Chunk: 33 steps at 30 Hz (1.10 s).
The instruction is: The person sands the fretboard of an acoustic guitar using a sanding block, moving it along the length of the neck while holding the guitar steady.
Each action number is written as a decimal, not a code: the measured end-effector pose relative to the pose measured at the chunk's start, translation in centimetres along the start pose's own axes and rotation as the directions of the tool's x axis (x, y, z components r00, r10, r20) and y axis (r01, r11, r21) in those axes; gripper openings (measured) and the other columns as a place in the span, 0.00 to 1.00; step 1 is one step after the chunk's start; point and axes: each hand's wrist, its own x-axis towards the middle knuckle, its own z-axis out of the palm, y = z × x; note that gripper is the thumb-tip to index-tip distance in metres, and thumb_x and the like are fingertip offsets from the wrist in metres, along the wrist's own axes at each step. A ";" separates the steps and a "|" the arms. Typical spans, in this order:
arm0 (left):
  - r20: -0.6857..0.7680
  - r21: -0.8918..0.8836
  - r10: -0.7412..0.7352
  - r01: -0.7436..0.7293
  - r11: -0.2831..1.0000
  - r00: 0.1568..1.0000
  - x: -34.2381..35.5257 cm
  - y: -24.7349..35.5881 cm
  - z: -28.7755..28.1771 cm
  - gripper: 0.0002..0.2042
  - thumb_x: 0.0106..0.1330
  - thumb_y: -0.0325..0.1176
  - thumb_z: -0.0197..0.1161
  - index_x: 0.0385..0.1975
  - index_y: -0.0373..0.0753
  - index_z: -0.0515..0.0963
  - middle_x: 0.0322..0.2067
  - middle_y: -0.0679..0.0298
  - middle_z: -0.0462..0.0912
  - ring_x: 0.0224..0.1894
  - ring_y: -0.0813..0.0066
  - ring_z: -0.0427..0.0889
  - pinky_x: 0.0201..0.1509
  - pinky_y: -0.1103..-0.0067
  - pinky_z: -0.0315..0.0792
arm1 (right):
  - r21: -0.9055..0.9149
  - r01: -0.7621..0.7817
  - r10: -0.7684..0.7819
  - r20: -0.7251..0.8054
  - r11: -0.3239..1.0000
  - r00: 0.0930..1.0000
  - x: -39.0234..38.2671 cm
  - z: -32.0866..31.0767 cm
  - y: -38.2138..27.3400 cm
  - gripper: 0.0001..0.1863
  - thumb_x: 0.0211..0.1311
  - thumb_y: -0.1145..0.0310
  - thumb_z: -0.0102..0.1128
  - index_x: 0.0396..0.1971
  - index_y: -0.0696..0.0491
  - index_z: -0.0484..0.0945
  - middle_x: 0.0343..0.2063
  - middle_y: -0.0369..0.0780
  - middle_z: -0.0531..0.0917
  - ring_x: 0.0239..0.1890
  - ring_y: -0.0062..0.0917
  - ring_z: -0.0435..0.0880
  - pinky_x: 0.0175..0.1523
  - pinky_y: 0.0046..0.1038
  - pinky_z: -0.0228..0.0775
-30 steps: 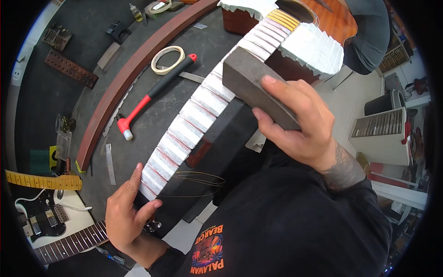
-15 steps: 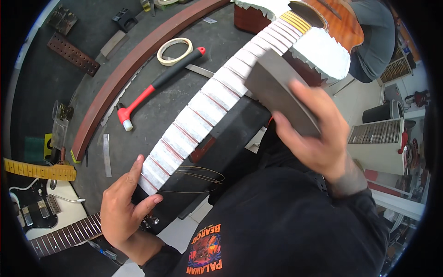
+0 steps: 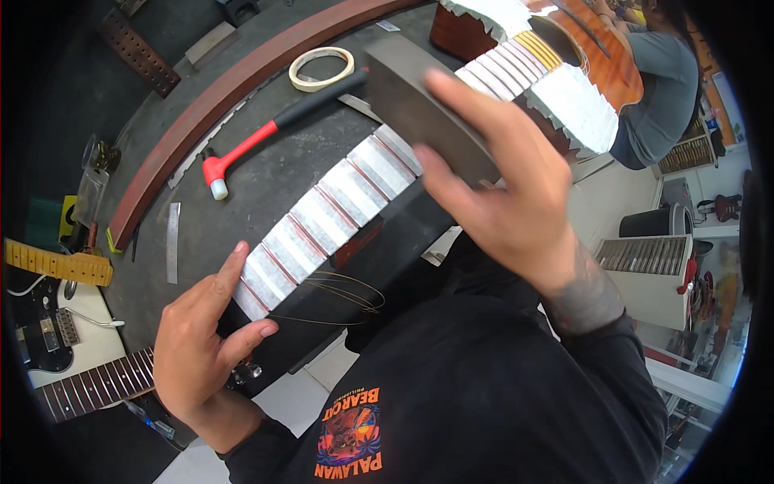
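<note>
An acoustic guitar's neck [image 3: 328, 210] runs diagonally across the bench, its fretboard masked with pale strips between narrow reddish-brown lines. My left hand [image 3: 197, 339] is closed round the neck's near-left end, thumb on one side and fingers on the other. In my right hand [image 3: 524, 181] is a dark grey rectangular block [image 3: 419, 97], gripped between thumb and fingers. The block lies across the upper middle of the neck and hides that stretch; whether it touches the surface I cannot tell. Toward the guitar body [image 3: 609, 60], yellow strips [image 3: 538, 50] cross the fretboard, with white covering [image 3: 572, 113] beside it.
A red-and-black mallet [image 3: 266, 133] and a tape roll [image 3: 321, 69] lie beyond the neck, near a short metal ruler [image 3: 173, 242]. Loose thin wires [image 3: 343, 294] hang by my left hand. An electric guitar [image 3: 89, 323] lies left. Another person [image 3: 661, 81] sits at the far right.
My right hand has moved the block leftward, from the neck's right edge to across the fretboard. My left hand keeps its place at the neck's end. The whole view has shifted a little.
</note>
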 end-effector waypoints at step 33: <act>-0.011 -0.081 -0.055 0.054 0.995 0.998 -0.4 -0.8 0.6 0.44 0.52 0.60 0.67 0.63 0.33 0.70 0.30 0.49 0.78 0.29 0.51 0.77 0.37 0.71 0.71 | 0.013 -0.006 0.007 -0.072 1.000 0.997 -0.2 0.4 0.0 0.28 0.47 0.80 0.72 0.53 0.62 0.76 0.43 0.47 0.85 0.41 0.33 0.87 0.46 0.28 0.78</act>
